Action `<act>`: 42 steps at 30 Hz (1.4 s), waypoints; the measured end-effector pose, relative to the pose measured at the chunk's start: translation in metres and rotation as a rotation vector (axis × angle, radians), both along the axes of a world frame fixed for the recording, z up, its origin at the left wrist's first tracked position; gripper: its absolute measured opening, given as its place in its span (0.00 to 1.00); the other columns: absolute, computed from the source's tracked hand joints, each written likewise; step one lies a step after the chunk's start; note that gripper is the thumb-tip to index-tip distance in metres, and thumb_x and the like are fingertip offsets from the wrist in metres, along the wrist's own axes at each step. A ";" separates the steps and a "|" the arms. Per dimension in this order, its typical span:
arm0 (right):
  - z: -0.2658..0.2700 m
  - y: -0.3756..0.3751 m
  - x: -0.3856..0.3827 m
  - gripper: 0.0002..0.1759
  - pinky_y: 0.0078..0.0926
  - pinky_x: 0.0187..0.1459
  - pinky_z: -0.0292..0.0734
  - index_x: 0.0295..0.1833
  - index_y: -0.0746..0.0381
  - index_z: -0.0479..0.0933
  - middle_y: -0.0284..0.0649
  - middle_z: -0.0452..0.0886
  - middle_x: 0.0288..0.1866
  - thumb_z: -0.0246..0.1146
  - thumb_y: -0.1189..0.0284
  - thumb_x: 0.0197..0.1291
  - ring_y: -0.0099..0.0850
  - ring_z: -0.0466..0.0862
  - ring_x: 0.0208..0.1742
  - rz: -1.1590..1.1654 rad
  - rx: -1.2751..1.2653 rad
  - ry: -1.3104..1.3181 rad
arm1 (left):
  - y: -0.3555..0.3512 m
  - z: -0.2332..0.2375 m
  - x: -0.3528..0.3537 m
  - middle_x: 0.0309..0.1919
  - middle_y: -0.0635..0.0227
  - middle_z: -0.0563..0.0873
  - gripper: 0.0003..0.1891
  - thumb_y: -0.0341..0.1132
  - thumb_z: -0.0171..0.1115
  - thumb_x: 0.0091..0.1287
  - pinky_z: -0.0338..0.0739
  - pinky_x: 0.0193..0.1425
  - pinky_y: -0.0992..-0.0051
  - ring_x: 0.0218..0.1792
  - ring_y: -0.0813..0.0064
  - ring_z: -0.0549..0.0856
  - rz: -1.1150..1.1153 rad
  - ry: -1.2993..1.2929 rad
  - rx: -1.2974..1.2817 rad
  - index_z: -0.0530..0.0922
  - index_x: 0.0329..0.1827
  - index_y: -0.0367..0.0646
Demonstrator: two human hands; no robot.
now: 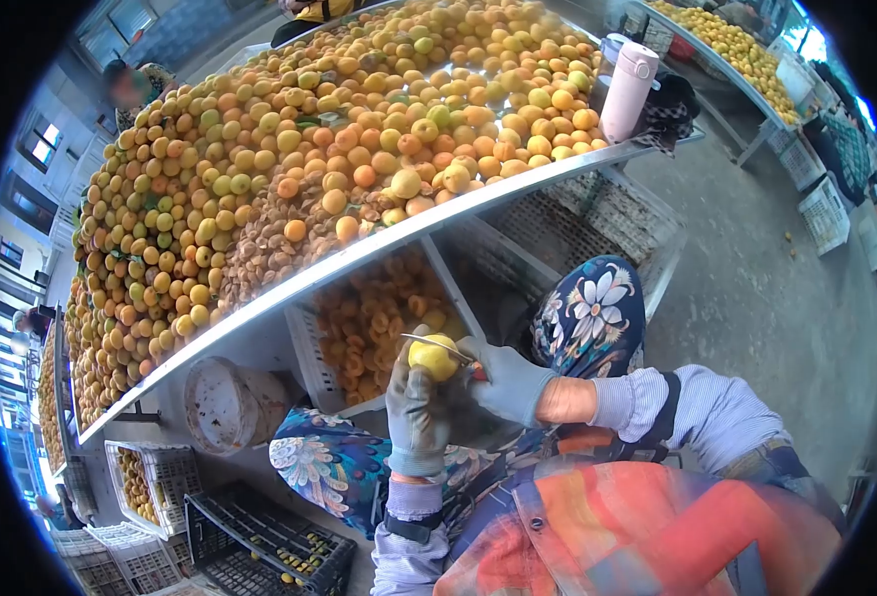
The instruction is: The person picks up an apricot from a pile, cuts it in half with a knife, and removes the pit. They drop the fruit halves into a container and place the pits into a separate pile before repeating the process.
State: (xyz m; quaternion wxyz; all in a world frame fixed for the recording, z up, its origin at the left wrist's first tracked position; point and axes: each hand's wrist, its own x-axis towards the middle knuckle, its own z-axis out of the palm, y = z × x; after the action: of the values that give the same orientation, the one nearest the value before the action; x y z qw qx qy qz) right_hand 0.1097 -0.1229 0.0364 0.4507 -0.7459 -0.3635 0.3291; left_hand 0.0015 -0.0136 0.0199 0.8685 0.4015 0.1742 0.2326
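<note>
My gloved left hand (pixel 416 417) holds a yellow apricot (pixel 433 360) upright at its fingertips, above my lap. In my gloved right hand (pixel 508 381) is a small knife (pixel 420 340) with a bit of red handle showing. Its thin blade lies across the top of the apricot. Behind both hands, a white crate (pixel 311 363) under the table edge holds many opened apricot halves (pixel 374 313). Grey gloves cover both hands, and the right fingers wrap round the handle.
A long metal-edged table (pixel 478 204) is heaped with whole apricots (pixel 259 149), with a pile of brown pits (pixel 279 243) near its edge. A pink bottle (pixel 629 94) stands at its right end. Below are a white bucket (pixel 222 405), a black crate (pixel 259 541) and another white crate (pixel 155 477).
</note>
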 end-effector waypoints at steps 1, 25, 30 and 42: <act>0.004 -0.001 0.001 0.24 0.34 0.51 0.76 0.60 0.63 0.68 0.56 0.81 0.45 0.55 0.77 0.55 0.49 0.82 0.52 0.021 -0.101 0.036 | -0.001 0.004 0.000 0.54 0.63 0.79 0.36 0.47 0.67 0.63 0.77 0.59 0.71 0.52 0.71 0.80 -0.005 0.001 -0.005 0.65 0.68 0.36; -0.040 0.009 -0.017 0.14 0.35 0.42 0.75 0.47 0.65 0.74 0.52 0.81 0.38 0.58 0.74 0.55 0.45 0.82 0.40 -0.212 0.095 0.083 | -0.014 -0.001 0.021 0.49 0.67 0.80 0.34 0.55 0.59 0.67 0.72 0.55 0.77 0.47 0.77 0.79 0.051 0.128 0.150 0.67 0.65 0.37; -0.002 -0.002 0.014 0.15 0.34 0.44 0.76 0.47 0.64 0.75 0.51 0.81 0.39 0.58 0.74 0.53 0.45 0.83 0.45 0.013 -0.050 0.094 | -0.002 0.026 0.012 0.49 0.65 0.79 0.36 0.48 0.69 0.61 0.75 0.56 0.75 0.48 0.74 0.80 -0.055 0.125 0.323 0.65 0.66 0.36; -0.081 0.004 -0.026 0.21 0.31 0.47 0.75 0.56 0.64 0.72 0.46 0.83 0.44 0.59 0.73 0.56 0.34 0.82 0.46 -0.217 0.156 0.122 | -0.028 0.002 0.031 0.50 0.63 0.80 0.32 0.55 0.61 0.66 0.78 0.50 0.78 0.47 0.75 0.80 0.049 0.162 0.259 0.70 0.60 0.36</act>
State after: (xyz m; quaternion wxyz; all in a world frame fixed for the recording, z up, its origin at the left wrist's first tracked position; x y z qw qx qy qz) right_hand 0.0840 -0.1184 -0.0450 0.5615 -0.7222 -0.2770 0.2941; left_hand 0.0325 -0.0421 0.0224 0.7868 0.5230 0.2219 0.2412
